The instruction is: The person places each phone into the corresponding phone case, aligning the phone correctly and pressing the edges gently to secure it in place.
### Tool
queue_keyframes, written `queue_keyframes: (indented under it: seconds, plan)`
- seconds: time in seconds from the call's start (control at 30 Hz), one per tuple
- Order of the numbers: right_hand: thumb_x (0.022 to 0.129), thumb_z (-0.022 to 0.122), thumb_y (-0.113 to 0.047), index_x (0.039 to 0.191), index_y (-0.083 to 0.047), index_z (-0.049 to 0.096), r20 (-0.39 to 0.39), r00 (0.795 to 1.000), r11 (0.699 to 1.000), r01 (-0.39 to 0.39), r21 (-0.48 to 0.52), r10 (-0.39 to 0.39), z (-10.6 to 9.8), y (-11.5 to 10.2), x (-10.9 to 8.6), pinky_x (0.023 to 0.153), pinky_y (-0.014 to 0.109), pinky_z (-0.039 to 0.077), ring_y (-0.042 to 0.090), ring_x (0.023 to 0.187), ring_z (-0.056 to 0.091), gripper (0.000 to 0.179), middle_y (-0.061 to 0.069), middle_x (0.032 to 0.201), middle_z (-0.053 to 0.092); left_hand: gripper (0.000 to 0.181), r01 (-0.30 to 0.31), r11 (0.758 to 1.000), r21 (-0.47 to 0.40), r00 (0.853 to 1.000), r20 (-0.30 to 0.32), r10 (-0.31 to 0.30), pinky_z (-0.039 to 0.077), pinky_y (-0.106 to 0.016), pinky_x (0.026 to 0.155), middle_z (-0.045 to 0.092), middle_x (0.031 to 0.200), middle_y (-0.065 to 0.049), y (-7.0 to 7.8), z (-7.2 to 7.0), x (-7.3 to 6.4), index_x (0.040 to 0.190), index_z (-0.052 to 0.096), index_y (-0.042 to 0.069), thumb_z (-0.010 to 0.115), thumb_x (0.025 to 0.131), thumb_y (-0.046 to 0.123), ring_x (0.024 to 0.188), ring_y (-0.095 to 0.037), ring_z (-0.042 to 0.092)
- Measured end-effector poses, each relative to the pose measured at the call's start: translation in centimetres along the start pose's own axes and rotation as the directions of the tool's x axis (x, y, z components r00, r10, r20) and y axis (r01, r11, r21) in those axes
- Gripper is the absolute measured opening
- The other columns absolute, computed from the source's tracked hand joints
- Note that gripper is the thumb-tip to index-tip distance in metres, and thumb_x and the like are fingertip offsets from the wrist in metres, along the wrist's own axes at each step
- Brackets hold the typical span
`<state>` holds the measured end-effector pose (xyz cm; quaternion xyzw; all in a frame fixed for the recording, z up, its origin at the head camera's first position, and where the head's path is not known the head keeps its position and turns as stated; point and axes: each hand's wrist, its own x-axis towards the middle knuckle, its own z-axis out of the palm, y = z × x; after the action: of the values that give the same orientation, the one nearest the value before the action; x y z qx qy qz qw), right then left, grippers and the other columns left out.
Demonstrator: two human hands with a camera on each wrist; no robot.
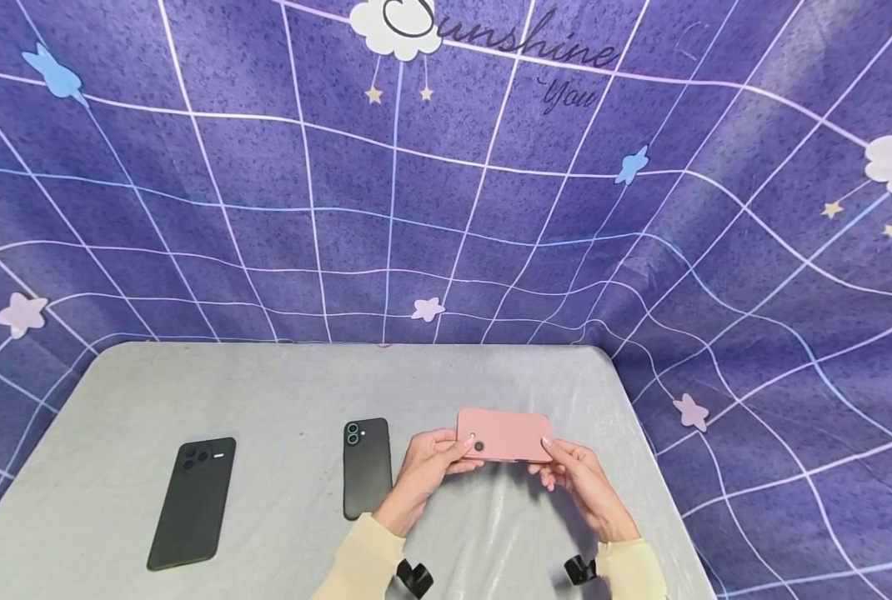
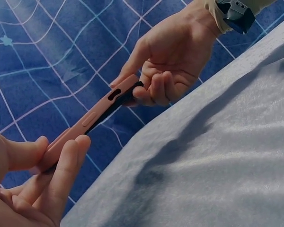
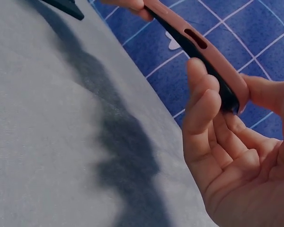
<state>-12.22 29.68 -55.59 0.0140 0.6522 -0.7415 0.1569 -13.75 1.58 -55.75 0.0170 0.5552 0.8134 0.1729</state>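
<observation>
Both hands hold a pink phone case [image 1: 512, 432] sideways above the table, its back facing up. A dark phone [image 3: 217, 81] sits under the case, and its edge stands out below the pink rim toward the right end. My left hand [image 1: 429, 458] pinches the end with the camera opening, thumb on top and fingers beneath. At the other end my right hand [image 1: 577, 471] has its thumb on the case [image 2: 97, 113] and its curled fingers against the phone from below. Just left of my left hand lies a black phone [image 1: 367, 475], camera side up.
Farther left a larger black phone [image 1: 193, 500] lies face down on the grey cloth-covered table [image 1: 288, 392]. A purple-blue grid-patterned curtain [image 1: 356, 183] hangs behind the table and along its right side. Each wrist carries a small black device [image 1: 416, 577].
</observation>
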Motion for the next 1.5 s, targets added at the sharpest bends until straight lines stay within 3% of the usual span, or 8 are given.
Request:
queue_keyframes:
  seconds: [0.17, 0.33, 0.6, 0.93, 1.5]
  plan:
    - [0.116, 0.050, -0.026, 0.098, -0.005, 0.074, 0.055, 0.998, 1.000, -0.016, 0.013, 0.016, -0.09, -0.31, -0.25, 0.060, 0.018, 0.054, 0.006, 0.065, 0.064, 0.037, -0.003, 0.078, 0.075, 0.032, -0.015, 1.000, -0.011, 1.000, -0.009, 0.015, 0.065, -0.041, 0.092, 0.077, 0.108, -0.029, -0.04, -0.05, 0.01, 0.123, 0.064, -0.019, 0.071, 0.104, 0.007, 0.090, -0.030, 0.081]
    - [0.117, 0.049, -0.025, 0.099, -0.008, 0.072, 0.111, 0.994, 0.999, -0.025, 0.038, 0.020, -0.30, -0.44, -0.39, 0.064, 0.017, 0.056, 0.006, 0.070, 0.066, 0.034, -0.003, 0.081, 0.075, 0.030, -0.026, 1.000, -0.003, 1.000, -0.013, 0.026, 0.062, -0.050, 0.096, 0.077, 0.107, -0.028, 0.00, -0.13, 0.01, 0.121, 0.065, -0.018, 0.071, 0.104, 0.005, 0.094, -0.037, 0.080]
    - [0.116, 0.048, -0.020, 0.102, -0.009, 0.072, 0.134, 0.991, 0.998, -0.017, 0.065, 0.008, -0.56, -0.12, -0.35, 0.066, 0.017, 0.057, 0.006, 0.074, 0.067, 0.030, -0.003, 0.085, 0.075, 0.029, -0.014, 1.000, 0.015, 1.000, -0.015, 0.014, 0.066, -0.035, 0.087, 0.077, 0.107, -0.028, 0.08, -0.21, -0.07, 0.122, 0.065, -0.018, 0.070, 0.105, 0.005, 0.095, -0.036, 0.080]
    - [0.117, 0.045, -0.018, 0.101, -0.007, 0.073, 0.132, 0.991, 0.995, -0.007, 0.095, -0.005, -0.58, -0.04, -0.40, 0.067, 0.018, 0.058, 0.007, 0.075, 0.069, 0.034, -0.001, 0.087, 0.076, 0.030, -0.012, 1.000, 0.021, 1.000, -0.011, 0.013, 0.066, -0.033, 0.086, 0.077, 0.107, -0.028, 0.15, -0.21, -0.04, 0.122, 0.065, -0.017, 0.070, 0.105, 0.007, 0.090, -0.026, 0.081]
    - [0.118, 0.044, -0.022, 0.098, -0.010, 0.075, 0.107, 0.994, 0.994, -0.024, 0.107, 0.013, -0.44, 0.38, -0.41, 0.066, 0.018, 0.058, 0.007, 0.073, 0.069, 0.039, -0.002, 0.085, 0.076, 0.028, -0.011, 1.000, 0.027, 1.000, -0.010, 0.012, 0.066, -0.031, 0.084, 0.078, 0.106, -0.027, -0.01, -0.30, -0.01, 0.120, 0.065, -0.017, 0.070, 0.105, 0.005, 0.087, -0.022, 0.081]
